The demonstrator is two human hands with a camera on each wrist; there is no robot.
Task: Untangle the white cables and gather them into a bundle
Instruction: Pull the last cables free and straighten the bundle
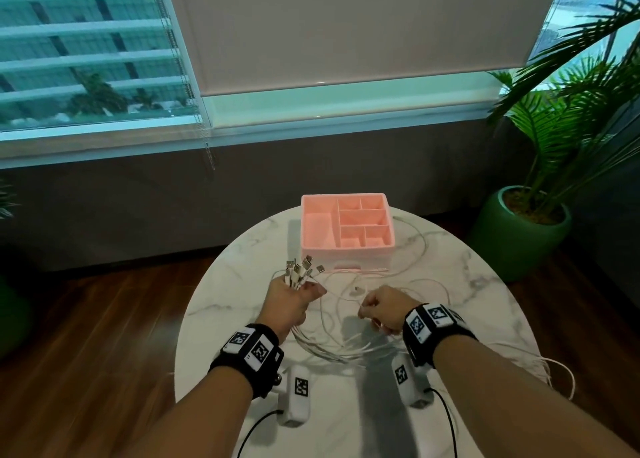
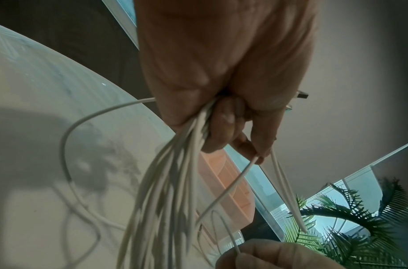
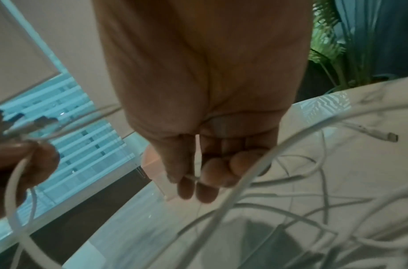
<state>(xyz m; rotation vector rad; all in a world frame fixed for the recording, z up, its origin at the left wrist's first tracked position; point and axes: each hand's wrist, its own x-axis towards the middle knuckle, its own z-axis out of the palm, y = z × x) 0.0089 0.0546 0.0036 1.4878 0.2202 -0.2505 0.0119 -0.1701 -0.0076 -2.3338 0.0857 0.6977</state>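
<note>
Several white cables (image 1: pixel 332 348) lie tangled on the round marble table (image 1: pixel 221 305). My left hand (image 1: pixel 291 300) grips a bunch of them in its fist, with the USB plugs (image 1: pixel 301 270) fanning out above the fingers. In the left wrist view the strands (image 2: pixel 166 191) hang down from that fist (image 2: pixel 221 112). My right hand (image 1: pixel 381 310) is a little to the right, fingers curled, pinching one thin cable (image 3: pixel 191 177) between thumb and fingertips (image 3: pixel 209 172). A loose connector end (image 3: pixel 391 136) lies on the table beyond it.
A pink divided organizer box (image 1: pixel 347 225) stands at the far side of the table, with cable loops running round its right side. Some cables hang over the table's right edge (image 1: pixel 554 371). A potted palm (image 1: pixel 523 225) stands on the floor to the right.
</note>
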